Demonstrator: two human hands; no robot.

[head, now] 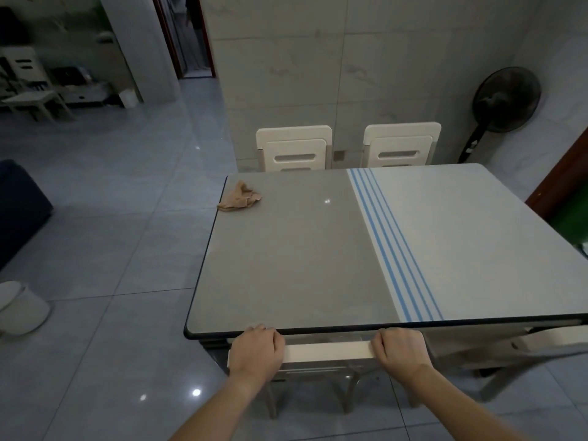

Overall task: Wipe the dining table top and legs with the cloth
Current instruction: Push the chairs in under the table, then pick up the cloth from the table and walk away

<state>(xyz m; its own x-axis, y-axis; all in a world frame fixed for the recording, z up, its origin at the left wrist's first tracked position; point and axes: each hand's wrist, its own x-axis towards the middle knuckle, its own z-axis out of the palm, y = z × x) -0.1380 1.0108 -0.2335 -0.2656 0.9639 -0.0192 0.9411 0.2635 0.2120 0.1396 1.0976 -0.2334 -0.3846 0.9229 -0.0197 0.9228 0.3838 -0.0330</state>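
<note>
Your left hand (256,348) and right hand (399,348) both sit at 6 o'clock, knuckles up, fingers curled over the top rail of a white chair (327,350) and gripping it. The left hand is at the rail's left end and the right hand at its right end. The chair is tucked in just below the near edge of the dining table (302,265), and your left fingertips reach up to the table's dark rim.

The table top runs away from you towards 12 o'clock, grey on the left and paler on the right, with blue stripes (388,243) between the two halves. The cloth (239,198) lies crumpled on the grey half at about 11 o'clock, close to the far left corner and well apart from both hands.

Beyond the far edge, a pair of white chairs (294,149) stands against the tiled wall. A black fan (506,100) stands at 2 o'clock. On the floor at 9 o'clock there is a white bin (19,305).
</note>
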